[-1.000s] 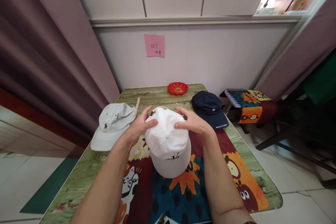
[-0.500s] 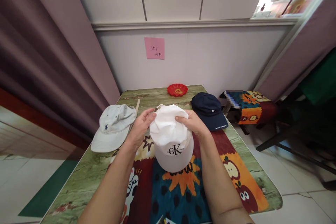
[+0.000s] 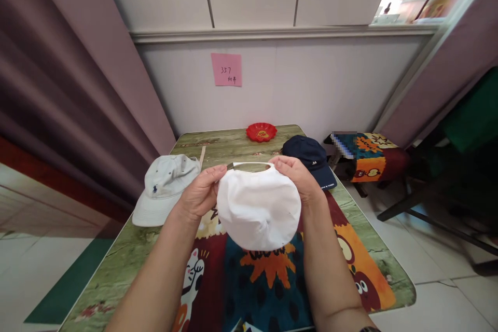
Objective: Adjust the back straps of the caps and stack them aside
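A white baseball cap (image 3: 259, 207) hangs between my two hands over the table, its back strap and opening at the top edge. My left hand (image 3: 204, 187) pinches the strap's left side, by a small metal buckle (image 3: 230, 166). On the opposite side, my right hand (image 3: 298, 174) grips the cap's rim with thumb and fingers. The cap's brim and front are turned out of sight. To the left lies a pale grey cap (image 3: 165, 187) with a small dark logo. Partly behind my right hand is a navy cap (image 3: 307, 150).
At the table's far edge stands a red scalloped dish (image 3: 261, 132). A colourful patterned cloth (image 3: 268, 290) covers the middle of the green wood-look table (image 3: 112, 270). A stool with similar cloth (image 3: 369, 158) is at the right. A pink note (image 3: 226, 69) sticks to the wall.
The white cap has been tipped so its lettered front and brim no longer show. My right hand has moved from the crown to the rim beside the strap opening.
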Tool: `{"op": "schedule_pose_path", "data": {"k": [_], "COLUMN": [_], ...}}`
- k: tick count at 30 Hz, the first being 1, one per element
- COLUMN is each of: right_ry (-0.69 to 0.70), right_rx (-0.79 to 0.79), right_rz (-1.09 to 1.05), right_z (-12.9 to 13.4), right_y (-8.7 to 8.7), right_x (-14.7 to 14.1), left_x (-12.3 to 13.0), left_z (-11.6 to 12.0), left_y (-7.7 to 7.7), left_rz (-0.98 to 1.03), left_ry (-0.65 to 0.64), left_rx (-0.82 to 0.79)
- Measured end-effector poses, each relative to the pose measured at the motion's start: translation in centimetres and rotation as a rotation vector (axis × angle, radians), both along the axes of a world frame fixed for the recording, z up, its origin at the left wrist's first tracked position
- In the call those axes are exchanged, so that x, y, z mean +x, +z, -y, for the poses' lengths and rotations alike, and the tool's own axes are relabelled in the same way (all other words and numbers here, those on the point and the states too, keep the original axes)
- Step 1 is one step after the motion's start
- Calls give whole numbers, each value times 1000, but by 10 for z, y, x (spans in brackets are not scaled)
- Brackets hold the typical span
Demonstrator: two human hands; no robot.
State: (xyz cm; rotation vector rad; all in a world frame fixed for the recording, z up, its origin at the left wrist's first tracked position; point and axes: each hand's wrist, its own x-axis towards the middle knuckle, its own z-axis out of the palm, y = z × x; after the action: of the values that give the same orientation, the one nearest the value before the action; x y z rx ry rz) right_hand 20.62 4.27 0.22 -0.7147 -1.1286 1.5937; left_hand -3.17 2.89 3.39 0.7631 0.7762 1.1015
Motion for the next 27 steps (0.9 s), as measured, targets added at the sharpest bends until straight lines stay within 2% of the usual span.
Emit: {"op": "schedule_pose_path", "data": {"k": [4,6,7,9,13,16,18,23,27], "right_ry": [-372,-474,-481,-376,-35,20,45,78,61], "right_rx": [246,384,437,487,400,358,391,468,499], "right_rz": [32,99,146,282,682,879,890,817,812], "right_z": [0,-2,-4,-7,-15,-18,-18,-14,-11], "right_y": [5,5,4,-1,-13,-19,-20,-15,-13], "right_x": [-3,-1,1,9,20,13,2,-20,-25], "left_x": [-5,-8,-10,-14,-16,-13,-11,-6,0], "left_z": [-4,-5,-6,-9,-14,-13,-11,-10,-10], "left_y": [22,30,31,23,-15,-34,-34,-23,-27], "left_rz": [-206,-383,-479,-660,-837,-877,-893,-900,-905], "left_ry": [-3,-8,-10,-44,-153,-178,-189,-221,-172], "left_rx": [240,396,461,534,465,411,421,488,477]}}
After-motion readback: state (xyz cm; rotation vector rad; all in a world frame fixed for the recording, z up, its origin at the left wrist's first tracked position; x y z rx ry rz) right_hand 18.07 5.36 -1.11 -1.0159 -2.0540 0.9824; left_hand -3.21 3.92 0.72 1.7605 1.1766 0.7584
